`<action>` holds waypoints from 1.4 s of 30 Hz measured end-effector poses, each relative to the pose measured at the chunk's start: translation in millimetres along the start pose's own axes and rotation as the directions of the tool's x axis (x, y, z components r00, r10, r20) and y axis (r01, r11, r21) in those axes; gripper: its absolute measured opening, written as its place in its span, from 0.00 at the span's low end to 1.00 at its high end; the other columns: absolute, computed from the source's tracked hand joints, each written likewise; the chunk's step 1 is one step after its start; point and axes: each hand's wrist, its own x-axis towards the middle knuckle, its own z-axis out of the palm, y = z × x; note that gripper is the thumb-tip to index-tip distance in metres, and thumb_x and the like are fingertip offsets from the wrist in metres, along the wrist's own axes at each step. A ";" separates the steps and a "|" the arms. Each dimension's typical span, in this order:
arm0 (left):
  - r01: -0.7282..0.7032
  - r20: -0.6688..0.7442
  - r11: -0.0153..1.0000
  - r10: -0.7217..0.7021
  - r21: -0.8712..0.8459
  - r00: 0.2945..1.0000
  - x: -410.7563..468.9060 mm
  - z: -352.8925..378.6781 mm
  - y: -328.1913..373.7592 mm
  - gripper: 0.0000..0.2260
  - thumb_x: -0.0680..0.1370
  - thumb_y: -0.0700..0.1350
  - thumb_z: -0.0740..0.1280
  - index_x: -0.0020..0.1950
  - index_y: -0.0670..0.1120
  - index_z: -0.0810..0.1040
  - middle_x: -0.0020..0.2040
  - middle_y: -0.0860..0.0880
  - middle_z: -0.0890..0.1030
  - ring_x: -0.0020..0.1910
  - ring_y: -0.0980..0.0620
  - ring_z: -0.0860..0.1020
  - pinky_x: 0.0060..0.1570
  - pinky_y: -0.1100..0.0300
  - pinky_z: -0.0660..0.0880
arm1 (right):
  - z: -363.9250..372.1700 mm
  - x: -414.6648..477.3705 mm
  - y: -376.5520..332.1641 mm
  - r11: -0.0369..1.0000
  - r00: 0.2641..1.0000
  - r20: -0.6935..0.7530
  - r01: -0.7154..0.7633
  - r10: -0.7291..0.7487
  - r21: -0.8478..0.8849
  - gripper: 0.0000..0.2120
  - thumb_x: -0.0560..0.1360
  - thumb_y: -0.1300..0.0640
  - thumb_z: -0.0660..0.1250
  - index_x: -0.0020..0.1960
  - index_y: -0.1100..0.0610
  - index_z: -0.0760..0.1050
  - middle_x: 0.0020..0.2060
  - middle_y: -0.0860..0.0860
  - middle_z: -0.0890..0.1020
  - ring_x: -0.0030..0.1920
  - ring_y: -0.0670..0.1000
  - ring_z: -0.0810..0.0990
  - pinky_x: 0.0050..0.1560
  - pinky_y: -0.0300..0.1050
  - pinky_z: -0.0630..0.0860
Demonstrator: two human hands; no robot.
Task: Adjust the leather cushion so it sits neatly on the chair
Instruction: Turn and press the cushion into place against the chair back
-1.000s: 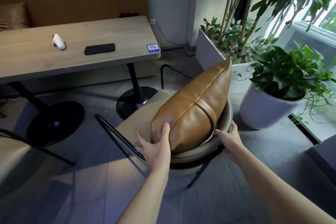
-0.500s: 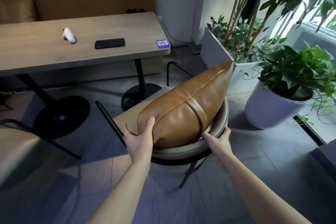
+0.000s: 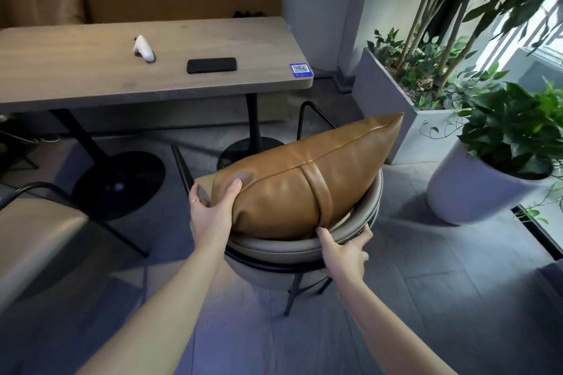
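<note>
A tan leather cushion [image 3: 298,183] with a strap around its middle rests against the curved grey backrest of the chair [image 3: 274,248]. It lies tilted, its far right corner raised. My left hand [image 3: 211,210] grips the cushion's left end, thumb on the front face and fingers behind it. My right hand [image 3: 347,250] holds the backrest's padded rim just below the strap, thumb touching the cushion's lower edge. Most of the chair seat is hidden behind the cushion.
A wooden table [image 3: 76,82] stands beyond the chair with a black phone [image 3: 211,65] and a white controller [image 3: 143,48] on it. Potted plants [image 3: 475,179] crowd the right side. Another chair [image 3: 39,240] is at the left. Grey tile floor surrounds me.
My left hand has slid the cushion's left end leftward along the backrest, so the cushion lies longer and flatter. My right hand has stayed on the backrest rim. The camera has moved closer.
</note>
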 end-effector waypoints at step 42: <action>0.331 0.092 0.912 -0.318 -0.242 0.944 156.7 -8.0 53.1 0.52 0.52 0.73 0.76 0.72 0.52 0.72 0.64 0.46 0.81 0.58 0.40 0.80 0.59 0.36 0.76 | 112.2 34.9 -72.5 0.999 0.984 0.178 0.010 -0.015 0.031 0.60 0.65 0.33 0.74 0.83 0.48 0.40 0.77 0.55 0.67 0.64 0.63 0.79 0.64 0.60 0.78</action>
